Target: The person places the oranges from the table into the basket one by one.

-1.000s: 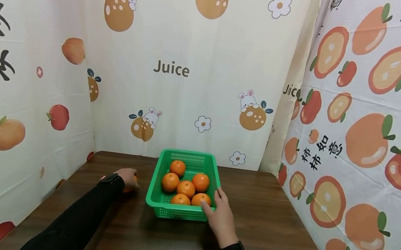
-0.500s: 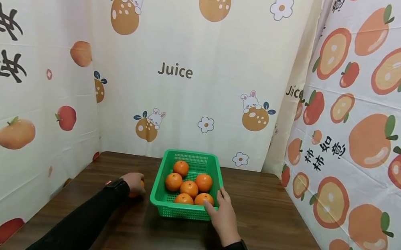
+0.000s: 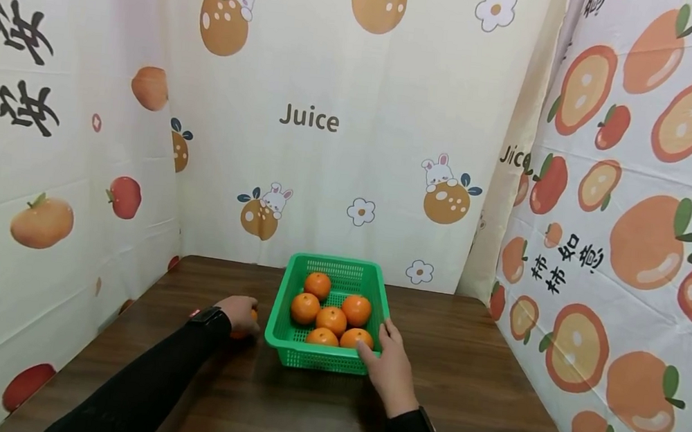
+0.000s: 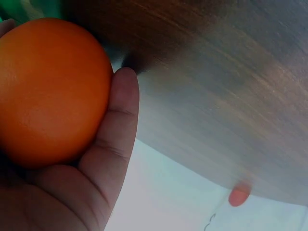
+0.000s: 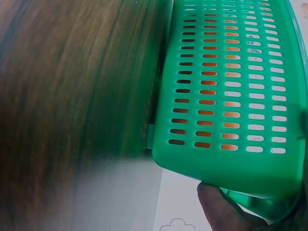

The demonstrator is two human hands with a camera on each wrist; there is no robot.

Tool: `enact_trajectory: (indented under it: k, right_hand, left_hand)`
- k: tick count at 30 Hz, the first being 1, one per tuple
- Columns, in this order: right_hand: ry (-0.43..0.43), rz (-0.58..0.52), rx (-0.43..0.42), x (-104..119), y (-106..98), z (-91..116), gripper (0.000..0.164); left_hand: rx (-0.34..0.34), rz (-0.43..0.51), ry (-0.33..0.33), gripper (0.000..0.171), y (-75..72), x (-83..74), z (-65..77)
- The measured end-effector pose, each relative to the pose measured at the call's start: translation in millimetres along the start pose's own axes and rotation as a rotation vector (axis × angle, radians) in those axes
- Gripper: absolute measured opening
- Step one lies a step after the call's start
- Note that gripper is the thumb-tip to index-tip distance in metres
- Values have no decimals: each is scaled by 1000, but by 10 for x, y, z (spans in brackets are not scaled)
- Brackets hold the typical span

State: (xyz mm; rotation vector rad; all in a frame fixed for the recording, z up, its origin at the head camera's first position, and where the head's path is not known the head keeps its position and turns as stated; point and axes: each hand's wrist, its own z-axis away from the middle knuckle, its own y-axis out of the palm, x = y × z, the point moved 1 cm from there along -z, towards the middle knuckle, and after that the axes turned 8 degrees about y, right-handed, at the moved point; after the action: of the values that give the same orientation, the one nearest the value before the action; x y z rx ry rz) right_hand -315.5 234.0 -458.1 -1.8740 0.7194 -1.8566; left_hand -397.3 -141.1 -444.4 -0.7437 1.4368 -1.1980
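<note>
A green plastic basket (image 3: 290,301) stands on the table with several oranges (image 3: 331,321) inside. Just left of it, my left hand (image 3: 239,313) grips another orange (image 4: 53,91), low over the table; whether this fruit touches the wood cannot be told. In the left wrist view the fingers wrap its side, and a bit of green shows beyond it. My right hand (image 3: 392,370) holds the basket by its near right corner, thumb over the front rim and fingers along the right side. The right wrist view shows a fingertip (image 5: 211,195) against the basket's slotted wall.
The brown wooden table (image 3: 302,413) runs back to a printed cloth (image 3: 390,144). More fruit-patterned cloth hangs along the left (image 3: 86,253) and right (image 3: 566,265) sides.
My left hand has moved slightly right with the orange, narrowing the gap to the basket. The right hand keeps its hold on the corner. The head view has shifted a little.
</note>
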Motion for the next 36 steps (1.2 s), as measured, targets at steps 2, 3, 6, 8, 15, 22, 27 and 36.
enact_trajectory:
  k: [2, 3, 6, 8, 15, 22, 27, 36]
  right_hand:
    - [3, -1, -1, -2, 1, 3, 81]
    - [3, 0, -3, -2, 3, 4, 81]
    - [2, -6, -8, 1, 6, 8, 80]
    - [-1, -6, -12, 1, 7, 8, 79]
    - [-17, -12, -14, -1, 11, 39, 79]
    - [-28, -33, -19, 7, -2, 68, 79]
    - [-25, -32, -21, 4, 3, 65, 77]
    - [-14, -24, -17, -18, 21, 59, 79]
  left_hand:
    - [1, -2, 0, 52, 4, -2, -2]
    - [-1, -2, 1, 51, 7, 1, -4]
    - [-11, 2, 16, 49, 20, 32, -17]
    - [-15, 5, 29, 49, 25, 59, -32]
    - [13, -3, 52, 47, -13, 22, -11]
    - [-38, -36, 111, 37, -42, 3, -48]
    - [-106, -40, 148, 33, -129, 13, -147]
    - [-172, -80, 199, 34, -381, -88, -269]
